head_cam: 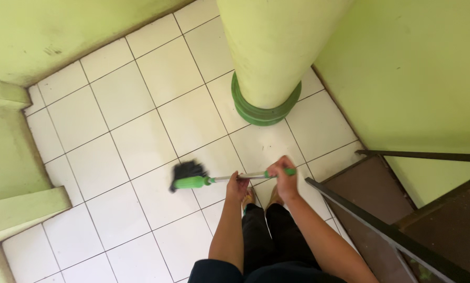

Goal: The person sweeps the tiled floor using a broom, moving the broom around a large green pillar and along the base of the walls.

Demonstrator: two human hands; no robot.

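Risk: the black-bristled broom with green plastic head and metal handle (203, 180) sits close to the round light-green column with its dark-green base ring (265, 107) at 1 o'clock; a wide stroke could knock the head into it. At 4 o'clock, the dark metal stair railing (381, 228) is right by the right elbow and could snag it.

Left hand (237, 184) is clenched round the metal shaft; right hand (283, 175) is clenched on the green end grip.

Broom: lies nearly level across the white tiled floor (140, 141), bristles at 9 o'clock of the hands, blurred, short and dark.
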